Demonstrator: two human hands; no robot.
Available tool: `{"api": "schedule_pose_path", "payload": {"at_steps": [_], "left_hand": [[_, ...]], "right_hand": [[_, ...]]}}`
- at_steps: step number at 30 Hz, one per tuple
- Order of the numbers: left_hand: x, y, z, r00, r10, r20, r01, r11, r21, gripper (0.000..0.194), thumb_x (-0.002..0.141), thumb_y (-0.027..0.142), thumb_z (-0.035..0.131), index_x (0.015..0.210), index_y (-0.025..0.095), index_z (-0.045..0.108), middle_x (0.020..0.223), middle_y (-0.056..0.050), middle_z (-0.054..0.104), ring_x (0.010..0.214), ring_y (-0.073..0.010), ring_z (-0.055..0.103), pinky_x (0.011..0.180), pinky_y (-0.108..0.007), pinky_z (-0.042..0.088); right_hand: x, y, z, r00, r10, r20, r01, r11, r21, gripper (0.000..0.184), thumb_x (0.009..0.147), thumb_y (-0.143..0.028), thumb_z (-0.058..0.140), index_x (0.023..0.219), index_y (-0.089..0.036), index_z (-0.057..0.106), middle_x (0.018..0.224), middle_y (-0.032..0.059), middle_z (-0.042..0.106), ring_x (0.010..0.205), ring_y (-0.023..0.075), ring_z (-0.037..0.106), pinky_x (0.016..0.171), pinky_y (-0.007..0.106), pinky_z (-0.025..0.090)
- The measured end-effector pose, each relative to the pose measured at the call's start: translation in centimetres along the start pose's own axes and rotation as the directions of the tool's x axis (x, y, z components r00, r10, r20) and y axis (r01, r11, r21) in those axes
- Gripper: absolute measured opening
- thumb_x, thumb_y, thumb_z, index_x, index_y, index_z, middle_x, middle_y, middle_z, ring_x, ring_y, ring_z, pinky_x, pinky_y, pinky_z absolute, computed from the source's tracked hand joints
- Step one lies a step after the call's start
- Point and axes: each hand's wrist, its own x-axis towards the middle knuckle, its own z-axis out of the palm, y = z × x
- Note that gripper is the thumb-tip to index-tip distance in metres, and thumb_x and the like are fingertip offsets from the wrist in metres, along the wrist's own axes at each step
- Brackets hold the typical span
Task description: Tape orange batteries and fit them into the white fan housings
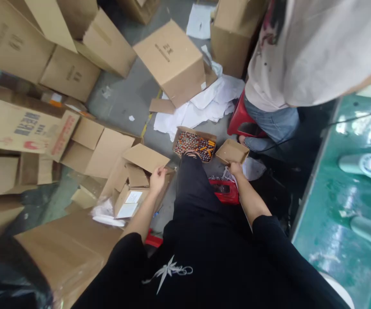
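My left hand (158, 179) is raised beside the open flap of a cardboard box (146, 158), its fingers pinched together; whatever may be in them is too small to make out. Inside that box sits a smaller carton with white labels (134, 197). On the other side, my right hand (235, 168) has its fingers closed on the near edge of a small, shallow cardboard box (232, 151). Just ahead of my knee, a cardboard tray (178, 156) holds many small shiny round pieces and orange pieces. A red basket (226, 197) with clear items stands below my right hand.
Cardboard boxes (169, 60) crowd the left and far floor. White sheets (201, 101) lie crumpled ahead. A person (275, 116) sits on a red stool (236, 120) at the right. A green table (330, 171) with pale cylinders runs along my right side.
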Motion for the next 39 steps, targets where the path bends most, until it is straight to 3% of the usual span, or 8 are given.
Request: {"api": "schedule_pose_path", "payload": {"at_steps": [5, 10, 15, 18, 21, 25, 31, 39], "left_hand": [[13.7, 0.1, 2.6, 0.999, 0.034, 0.042, -0.031, 0.996, -0.081, 0.033, 0.119, 0.029, 0.04, 0.141, 0.015, 0.062, 0.133, -0.009, 0.079, 0.117, -0.0161, 0.071, 0.112, -0.031, 0.056], [23.7, -3.9, 11.2, 0.975, 0.078, 0.207, -0.068, 0.996, -0.058, 0.024, 0.104, 0.025, 0.061, 0.122, 0.015, 0.074, 0.124, -0.012, 0.082, 0.119, -0.0246, 0.074, 0.115, -0.039, 0.056], [31.3, -6.3, 18.7, 0.985, 0.086, 0.148, -0.083, 0.996, -0.027, 0.069, 0.1, 0.038, 0.067, 0.158, 0.005, 0.051, 0.177, -0.028, 0.039, 0.168, -0.0397, 0.029, 0.138, -0.059, 0.026], [34.7, -7.3, 21.5, 0.998, -0.021, 0.055, 0.018, 0.999, 0.042, 0.083, 0.103, 0.05, 0.061, 0.165, 0.0, 0.038, 0.17, -0.035, 0.045, 0.168, -0.044, 0.028, 0.136, -0.066, 0.023], [36.5, -8.2, 23.7, 0.999, -0.026, -0.03, 0.027, 0.998, 0.054, 0.075, 0.105, 0.054, 0.056, 0.161, 0.005, 0.046, 0.153, -0.029, 0.065, 0.163, -0.0387, 0.038, 0.139, -0.06, 0.022], [37.0, -8.5, 25.3, 0.993, -0.026, -0.114, 0.029, 0.999, 0.018, 0.069, 0.106, 0.058, 0.055, 0.158, 0.012, 0.053, 0.153, -0.025, 0.065, 0.165, -0.0369, 0.035, 0.142, -0.058, 0.018], [35.0, -6.1, 26.1, 0.999, 0.0, -0.051, -0.002, 0.999, -0.043, 0.068, 0.112, 0.055, 0.041, 0.163, 0.01, 0.049, 0.161, -0.025, 0.057, 0.166, -0.04, 0.033, 0.141, -0.061, 0.023], [32.2, -5.2, 26.6, 0.994, 0.072, 0.076, -0.071, 0.997, -0.018, 0.07, 0.11, 0.058, 0.05, 0.164, 0.013, 0.049, 0.152, -0.024, 0.06, 0.152, -0.0434, 0.05, 0.131, -0.053, 0.044]], "right_hand": [[5.6, 1.8, 6.2, 0.96, 0.19, 0.208, -0.17, 0.979, -0.112, 0.04, 0.105, -0.04, 0.076, 0.137, -0.017, 0.071, 0.143, 0.0124, 0.07, 0.129, 0.0297, 0.071, 0.111, 0.056, 0.061], [12.0, 2.5, 14.2, 0.948, 0.17, 0.267, -0.176, 0.984, -0.005, 0.024, 0.108, -0.025, 0.065, 0.128, -0.017, 0.076, 0.134, 0.0118, 0.079, 0.126, 0.0235, 0.074, 0.117, 0.045, 0.057], [20.3, -1.2, 22.0, 0.978, 0.109, 0.18, -0.145, 0.969, 0.201, 0.036, 0.105, -0.024, 0.056, 0.137, -0.017, 0.071, 0.139, 0.0135, 0.079, 0.124, 0.0204, 0.075, 0.115, 0.035, 0.056], [26.1, -3.5, 26.1, 0.987, 0.137, 0.082, -0.154, 0.947, 0.282, 0.045, 0.107, -0.033, 0.053, 0.148, -0.016, 0.061, 0.149, 0.0163, 0.071, 0.133, 0.0214, 0.069, 0.121, 0.037, 0.052], [31.0, -4.4, 29.5, 0.979, 0.203, -0.006, -0.191, 0.93, 0.316, 0.059, 0.111, -0.049, 0.046, 0.159, -0.014, 0.049, 0.162, 0.02, 0.058, 0.149, 0.023, 0.057, 0.129, 0.04, 0.044], [34.4, -3.7, 31.8, 0.951, 0.301, -0.071, -0.247, 0.878, 0.41, 0.073, 0.105, -0.064, 0.055, 0.158, -0.014, 0.052, 0.166, 0.0203, 0.049, 0.158, 0.0281, 0.048, 0.135, 0.046, 0.037], [33.5, -2.0, 30.9, 0.982, 0.165, -0.095, -0.102, 0.879, 0.466, 0.062, 0.103, -0.063, 0.06, 0.139, -0.014, 0.071, 0.153, 0.0165, 0.065, 0.149, 0.0263, 0.057, 0.135, 0.043, 0.036], [32.4, -1.0, 29.9, 0.976, 0.22, 0.002, -0.179, 0.79, 0.586, 0.068, 0.102, -0.068, 0.058, 0.147, -0.018, 0.069, 0.154, 0.0113, 0.069, 0.145, 0.0245, 0.062, 0.13, 0.043, 0.044]]}}
